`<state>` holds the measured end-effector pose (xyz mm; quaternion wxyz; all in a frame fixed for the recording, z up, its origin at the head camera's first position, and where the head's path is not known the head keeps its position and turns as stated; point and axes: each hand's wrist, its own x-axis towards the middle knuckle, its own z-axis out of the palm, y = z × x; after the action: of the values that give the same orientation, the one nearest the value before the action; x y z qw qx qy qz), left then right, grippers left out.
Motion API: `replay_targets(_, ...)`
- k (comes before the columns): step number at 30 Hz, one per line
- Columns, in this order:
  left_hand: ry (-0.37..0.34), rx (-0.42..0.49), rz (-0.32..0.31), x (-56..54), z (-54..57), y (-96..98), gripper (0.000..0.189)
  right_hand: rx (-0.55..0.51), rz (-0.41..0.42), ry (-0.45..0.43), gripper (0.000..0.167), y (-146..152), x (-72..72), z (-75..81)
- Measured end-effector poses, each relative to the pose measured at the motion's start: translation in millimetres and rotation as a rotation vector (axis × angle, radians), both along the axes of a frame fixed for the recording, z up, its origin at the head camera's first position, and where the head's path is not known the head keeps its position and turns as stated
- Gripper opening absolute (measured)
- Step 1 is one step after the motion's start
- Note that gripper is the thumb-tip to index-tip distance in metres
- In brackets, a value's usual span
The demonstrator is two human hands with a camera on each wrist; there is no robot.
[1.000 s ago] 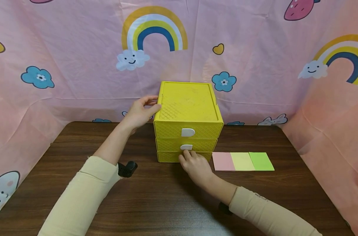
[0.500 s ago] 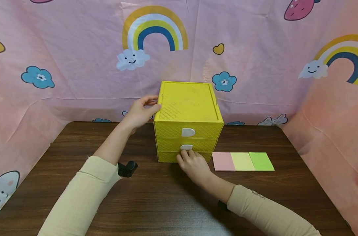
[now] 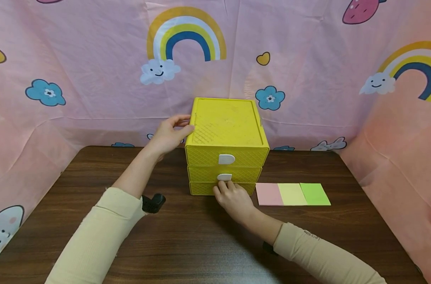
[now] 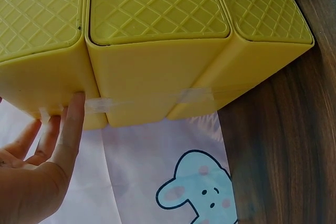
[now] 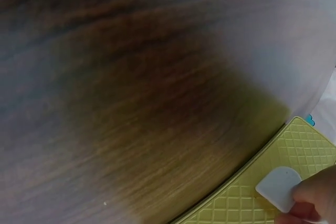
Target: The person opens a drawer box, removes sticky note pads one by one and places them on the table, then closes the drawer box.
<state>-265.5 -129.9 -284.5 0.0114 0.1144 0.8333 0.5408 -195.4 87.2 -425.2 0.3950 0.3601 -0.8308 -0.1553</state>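
Note:
A yellow three-drawer box (image 3: pixel 227 122) stands on the table with all its drawers pushed in. White tab handles show on the top drawer (image 3: pixel 226 159) and the middle drawer (image 3: pixel 224 177). My left hand (image 3: pixel 168 134) rests on the box's left side near the top, thumb at the upper edge. Its extended fingers (image 4: pixel 75 124) touch the side wall, close to clear tape (image 4: pixel 194 95) across the drawer units. My right hand (image 3: pixel 234 199) is at the lowest drawer's front, mostly covering it. In the right wrist view, its fingers pinch that drawer's white handle (image 5: pixel 279 188).
Pink (image 3: pixel 269 194), yellow (image 3: pixel 291 194) and green sticky note pads (image 3: pixel 314 194) lie side by side just right of the box. A patterned pink cloth (image 3: pixel 112 59) hangs close behind the brown wooden table (image 3: pixel 180 244).
The right hand has shifted very slightly left at the bottom drawer. The left hand and the box stay where they were.

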Motion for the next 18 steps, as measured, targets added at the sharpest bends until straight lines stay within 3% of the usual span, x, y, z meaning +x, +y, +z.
replay_targets(6,-0.014,0.031,0.0,0.4,0.0,0.7,0.052,-0.025,0.013,-0.02,0.021,0.5,-1.3,-1.6)
replay_targets(13,0.007,0.006,0.016,-0.2,0.3,1.1,0.051,-0.045,0.015,-0.064,0.022,1.4,-0.7,-0.7)
replay_targets(18,-0.017,0.057,0.01,0.7,0.0,1.4,0.05,-0.048,0.03,-0.094,0.023,2.1,2.2,1.6)
